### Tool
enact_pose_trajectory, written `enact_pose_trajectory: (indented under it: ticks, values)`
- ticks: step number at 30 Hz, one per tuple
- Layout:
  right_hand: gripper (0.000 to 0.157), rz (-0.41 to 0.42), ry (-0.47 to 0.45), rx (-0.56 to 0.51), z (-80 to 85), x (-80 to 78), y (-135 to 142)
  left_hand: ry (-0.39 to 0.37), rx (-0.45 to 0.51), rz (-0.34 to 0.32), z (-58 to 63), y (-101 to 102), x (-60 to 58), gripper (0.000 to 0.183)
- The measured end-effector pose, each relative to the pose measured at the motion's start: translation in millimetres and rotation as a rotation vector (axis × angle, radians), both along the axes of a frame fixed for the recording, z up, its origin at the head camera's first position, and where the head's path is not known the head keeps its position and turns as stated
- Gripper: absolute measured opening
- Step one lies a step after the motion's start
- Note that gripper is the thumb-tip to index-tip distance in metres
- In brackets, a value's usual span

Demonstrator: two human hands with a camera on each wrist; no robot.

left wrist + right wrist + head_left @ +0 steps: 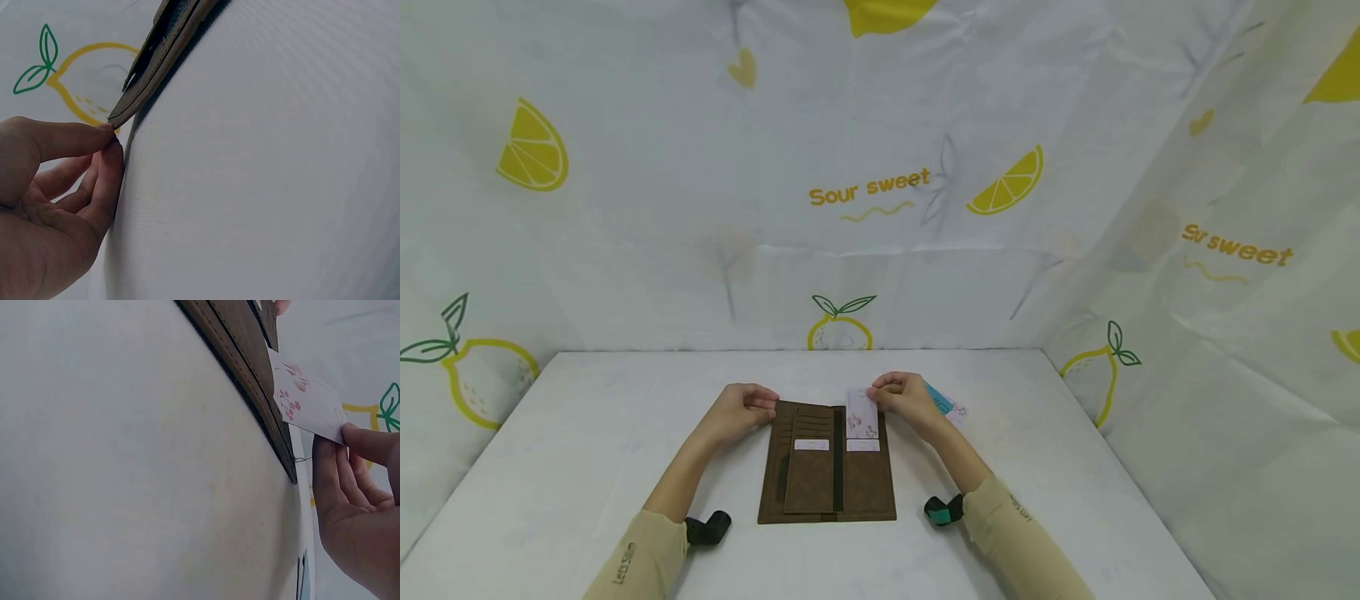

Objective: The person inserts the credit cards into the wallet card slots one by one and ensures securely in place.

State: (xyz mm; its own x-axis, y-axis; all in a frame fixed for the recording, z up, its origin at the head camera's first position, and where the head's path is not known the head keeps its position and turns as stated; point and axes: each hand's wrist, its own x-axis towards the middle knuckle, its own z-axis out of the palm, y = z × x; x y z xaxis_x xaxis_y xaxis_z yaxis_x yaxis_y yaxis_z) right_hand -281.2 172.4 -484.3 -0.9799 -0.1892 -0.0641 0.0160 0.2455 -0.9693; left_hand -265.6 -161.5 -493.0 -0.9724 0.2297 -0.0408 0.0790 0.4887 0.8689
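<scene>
An unfolded brown wallet point(816, 492) lies on the table in front of me, its inner pockets facing up. My left hand point(741, 412) pinches the wallet's top left corner between thumb and fingertips, as the left wrist view also shows. With thumb and fingers my right hand point(908, 400) grips the upper edge of a pale card point(861, 412) printed with pink flowers. That card stands over the wallet's right side, its lower end at the pocket there. One white card point(812, 445) shows in the left panel's slot, another white card point(862, 446) in the right panel's.
Beyond my right hand, blue and floral cards point(951, 406) lie on the white table point(647, 379). A white cloth with lemon prints point(685, 250) hangs behind the table and along its right side. Black bands with a dark wrist camera point(709, 528) sit at my sleeves.
</scene>
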Motion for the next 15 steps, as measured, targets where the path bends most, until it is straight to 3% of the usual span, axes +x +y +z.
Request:
enact_pose_trajectory:
  ticks: [15]
  values:
    - [0.02,0.034,0.018,0.141,0.6,3.1,4.5,0.01,-0.008,-0.002,1.2,0.8,0.9,0.026]
